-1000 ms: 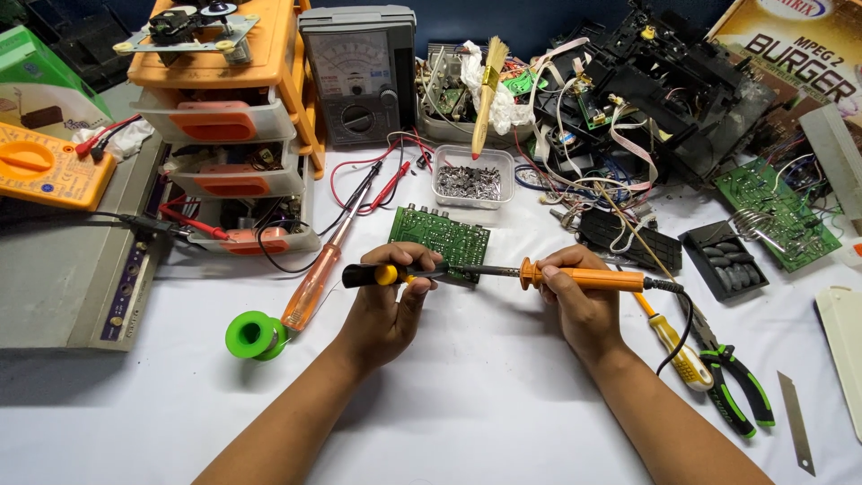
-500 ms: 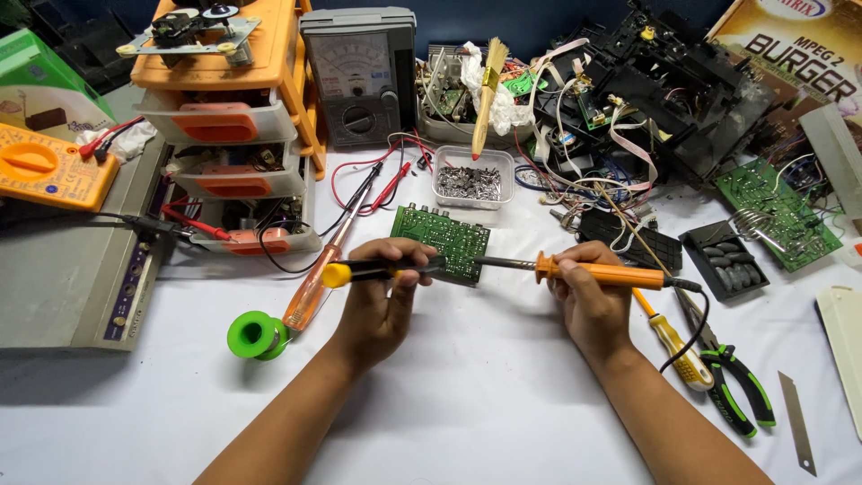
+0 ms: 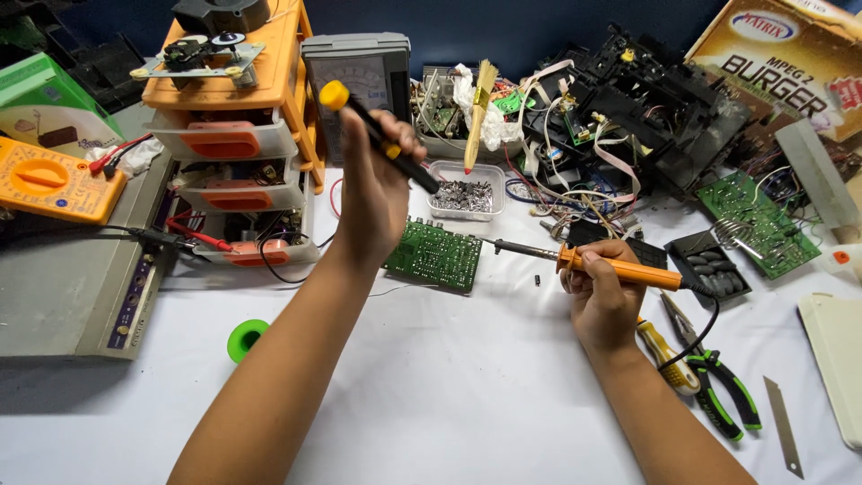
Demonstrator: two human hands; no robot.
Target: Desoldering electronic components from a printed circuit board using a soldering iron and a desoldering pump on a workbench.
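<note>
My left hand (image 3: 375, 184) is raised above the table and grips a black tool with a yellow end (image 3: 377, 135), a desoldering pump by its look, tilted with the yellow end up. My right hand (image 3: 600, 292) holds an orange-handled soldering iron (image 3: 620, 268) low over the white table, its metal tip pointing left toward a green circuit board (image 3: 435, 256). The tip stands just off the board's right edge. A small dark part (image 3: 537, 280) lies on the table beneath the iron's shaft.
An orange drawer unit (image 3: 235, 135), a yellow multimeter (image 3: 45, 180) and a grey analog meter (image 3: 359, 72) stand at the back left. A clear tub of metal bits (image 3: 465, 190), a green solder spool (image 3: 244, 339), pliers (image 3: 718, 386), a blade (image 3: 783, 437) and dismantled electronics (image 3: 646, 108) surround the work.
My left hand has lifted the black and yellow tool up off the circuit board. The right hand has drawn the soldering iron slightly right, away from the board.
</note>
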